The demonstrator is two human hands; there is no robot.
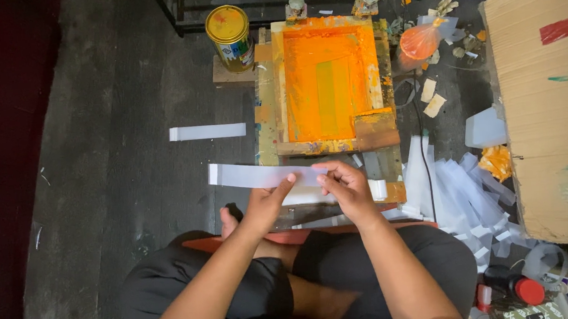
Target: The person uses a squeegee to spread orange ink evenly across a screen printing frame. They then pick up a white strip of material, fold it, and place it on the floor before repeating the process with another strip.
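Note:
A long white paper strip (pixel 248 176) is held flat in front of me by both hands. My left hand (pixel 266 204) pinches it near its middle from below. My right hand (pixel 349 188) grips its right end with thumb and fingers. The strip's left end sticks out free to the left. Just beyond my hands lies an orange, ink-covered screen printing frame (pixel 326 80) in a wooden holder, with a wooden squeegee (pixel 375 130) resting at its near right corner. A small stack of white strips (pixel 306 196) lies under my hands.
A gold paint can (pixel 230 36) stands left of the frame. Another white strip (pixel 207 131) lies on the dark floor to the left. A heap of white strips (pixel 456 191) and a cardboard sheet (pixel 550 107) lie right. An orange bag (pixel 419 41) sits behind.

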